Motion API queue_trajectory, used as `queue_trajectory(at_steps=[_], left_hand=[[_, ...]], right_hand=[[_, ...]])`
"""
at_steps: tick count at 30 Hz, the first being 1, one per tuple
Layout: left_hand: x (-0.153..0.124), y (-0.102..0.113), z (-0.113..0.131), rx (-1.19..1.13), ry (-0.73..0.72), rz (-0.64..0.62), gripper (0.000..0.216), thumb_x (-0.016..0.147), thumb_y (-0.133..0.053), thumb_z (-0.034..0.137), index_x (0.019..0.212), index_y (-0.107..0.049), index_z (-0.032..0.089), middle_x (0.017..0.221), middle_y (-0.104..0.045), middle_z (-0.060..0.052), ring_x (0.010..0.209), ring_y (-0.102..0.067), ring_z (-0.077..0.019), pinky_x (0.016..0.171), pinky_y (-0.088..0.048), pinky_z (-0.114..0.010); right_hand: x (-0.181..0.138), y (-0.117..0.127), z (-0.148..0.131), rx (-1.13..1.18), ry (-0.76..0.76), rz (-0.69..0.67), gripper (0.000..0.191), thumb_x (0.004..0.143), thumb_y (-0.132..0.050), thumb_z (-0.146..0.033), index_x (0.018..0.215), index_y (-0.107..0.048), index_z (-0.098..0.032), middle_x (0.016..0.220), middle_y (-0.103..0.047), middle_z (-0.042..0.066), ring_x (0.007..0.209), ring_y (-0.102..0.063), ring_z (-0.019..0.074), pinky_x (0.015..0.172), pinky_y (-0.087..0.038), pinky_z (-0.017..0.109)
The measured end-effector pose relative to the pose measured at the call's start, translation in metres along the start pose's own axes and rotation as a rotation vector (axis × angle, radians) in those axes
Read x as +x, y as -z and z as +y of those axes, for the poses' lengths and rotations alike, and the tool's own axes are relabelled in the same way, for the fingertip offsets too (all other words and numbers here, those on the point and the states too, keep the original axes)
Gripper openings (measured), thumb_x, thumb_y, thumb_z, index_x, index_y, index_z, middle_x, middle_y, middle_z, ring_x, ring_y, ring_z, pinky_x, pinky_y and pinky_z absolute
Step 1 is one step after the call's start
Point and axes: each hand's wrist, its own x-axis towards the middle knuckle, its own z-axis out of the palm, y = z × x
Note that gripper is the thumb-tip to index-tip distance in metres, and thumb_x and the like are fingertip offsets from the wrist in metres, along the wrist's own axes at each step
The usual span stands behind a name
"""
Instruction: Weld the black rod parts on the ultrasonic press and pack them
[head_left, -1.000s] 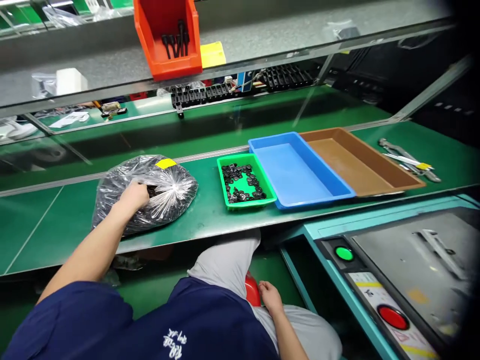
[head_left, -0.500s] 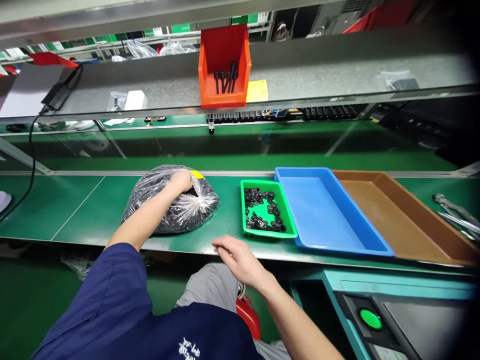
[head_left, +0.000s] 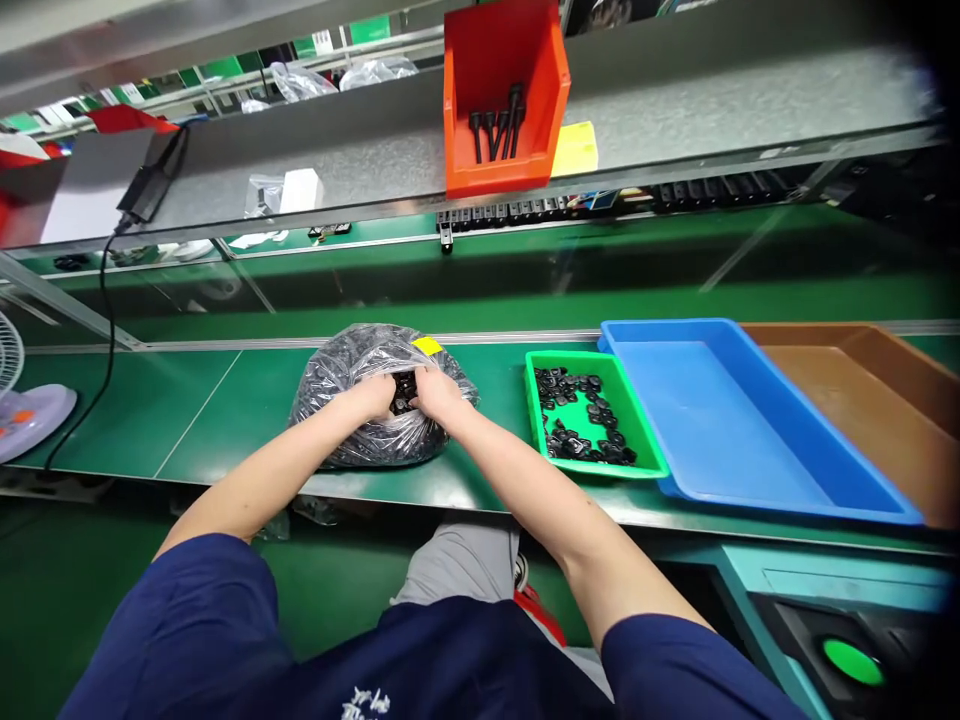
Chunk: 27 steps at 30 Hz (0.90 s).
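A clear plastic bag (head_left: 345, 362) full of small black parts (head_left: 403, 392) lies on the green bench, its mouth spread apart between my hands. My left hand (head_left: 375, 395) is closed on the left side of the opening. On the opposite side, my right hand (head_left: 437, 393) grips the bag's edge, its fingertips partly hidden inside the mouth. A yellow label (head_left: 427, 345) shows on the bag just behind my right hand. To the right stands a green tray (head_left: 651, 450) holding many similar black parts, apart from both hands.
Right of the green tray are a blue tray (head_left: 750, 420) and a brown tray (head_left: 847, 370). Overhead, a metal shelf (head_left: 375, 150) carries an orange bin (head_left: 502, 90) with black bolt-like pieces. A black cable (head_left: 111, 330) hangs at left near a small fan (head_left: 37, 420).
My right hand has moved left and up from the bench's front edge to the bag. The bag's mouth has been pulled wider, exposing black parts. The view has shifted left.
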Motion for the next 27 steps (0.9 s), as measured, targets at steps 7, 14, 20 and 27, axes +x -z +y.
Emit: queue_trajectory(at_steps=[7, 14, 20, 27], left_hand=[[-0.014, -0.025, -0.012, -0.032, -0.194, 0.005, 0.065, 0.075, -0.066, 0.024, 0.135, -0.043, 0.01, 0.142, -0.051, -0.022, 0.132, -0.051, -0.0284, 0.107, -0.041, -0.032], [-0.025, -0.04, -0.028, -0.062, -0.11, 0.017, 0.057, 0.082, -0.059, 0.025, 0.134, -0.041, 0.008, 0.152, -0.038, -0.027, 0.142, -0.04, -0.0318, 0.112, -0.036, -0.037], [0.005, -0.012, -0.032, -0.065, 0.096, 0.042, 0.062, 0.073, -0.07, 0.032, 0.128, -0.051, 0.01, 0.139, -0.053, -0.022, 0.134, -0.048, -0.0321, 0.109, -0.04, -0.035], [0.045, 0.006, -0.015, -0.094, 0.286, 0.207, 0.051, 0.086, -0.044, 0.019, 0.136, -0.048, 0.005, 0.14, -0.052, -0.025, 0.136, -0.046, -0.0324, 0.111, -0.039, -0.043]], right_hand=[[0.014, -0.001, 0.014, 0.028, -0.081, -0.074, 0.067, 0.068, -0.088, -0.028, 0.122, -0.051, -0.013, 0.133, -0.052, 0.016, 0.124, -0.052, 0.03, 0.101, -0.046, 0.043], [0.024, -0.005, 0.017, 0.005, -0.053, -0.1, 0.066, 0.071, -0.085, -0.032, 0.124, -0.052, -0.014, 0.136, -0.051, 0.014, 0.126, -0.049, 0.0292, 0.102, -0.046, 0.042], [-0.002, -0.005, -0.004, -0.106, 0.072, 0.011, 0.043, 0.092, -0.042, -0.007, 0.135, -0.049, -0.006, 0.132, -0.052, 0.023, 0.119, -0.052, 0.0329, 0.092, -0.05, 0.043], [0.036, -0.016, -0.029, 0.032, 0.092, -0.009, 0.031, 0.088, -0.049, -0.008, 0.114, -0.065, -0.004, 0.121, -0.061, 0.021, 0.112, -0.059, 0.0298, 0.1, -0.047, 0.04]])
